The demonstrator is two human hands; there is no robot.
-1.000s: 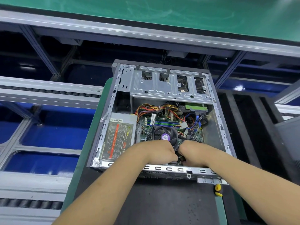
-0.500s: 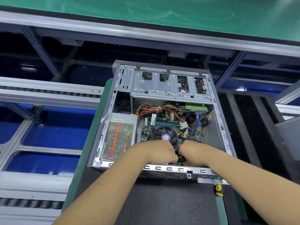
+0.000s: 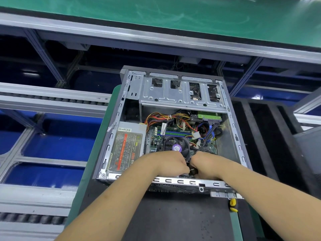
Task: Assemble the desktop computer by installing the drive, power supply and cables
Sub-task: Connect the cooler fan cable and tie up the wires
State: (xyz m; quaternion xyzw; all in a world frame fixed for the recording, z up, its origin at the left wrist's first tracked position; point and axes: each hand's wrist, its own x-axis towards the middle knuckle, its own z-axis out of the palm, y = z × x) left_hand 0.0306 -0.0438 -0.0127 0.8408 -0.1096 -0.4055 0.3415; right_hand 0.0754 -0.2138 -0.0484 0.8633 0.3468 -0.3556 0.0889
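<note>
- Left hand [image 3: 171, 163] and right hand [image 3: 204, 164] deep in the open case [image 3: 111, 141], side by side, almost touching.
- Both bent down at the near edge of the case, just past its metal rim [image 3: 173, 181].
- Fingers of both curled under and mostly hidden behind the backs of the hands.
- Something small and dark between the two hands, maybe a plug; too hidden to tell which hand has it, or how tight.
- Cannot tell for sure what either hand has hold of.
- Black cables [image 3: 202, 146] running from beyond the right hand down into the gap between the hands.
- Fan [image 3: 175, 145] with a purple sticker just past the knuckles, partly covered by the left hand.
- Green board [image 3: 175, 132] under and beyond the fan.
- Power box [image 3: 126, 146] just left of the left hand, lying flat in the case, not touched.
- Bunch of red, yellow and orange wires [image 3: 161, 118] beyond the hands, going from the power box over the board.
- Drive [image 3: 206, 117] with a green strip far beyond the right hand, tucked under the silver cage [image 3: 180, 98], with a plug at its end.
- Small yellow thing [image 3: 232, 204] on the dark mat [image 3: 173, 220], near the right arm, outside the case.
</note>
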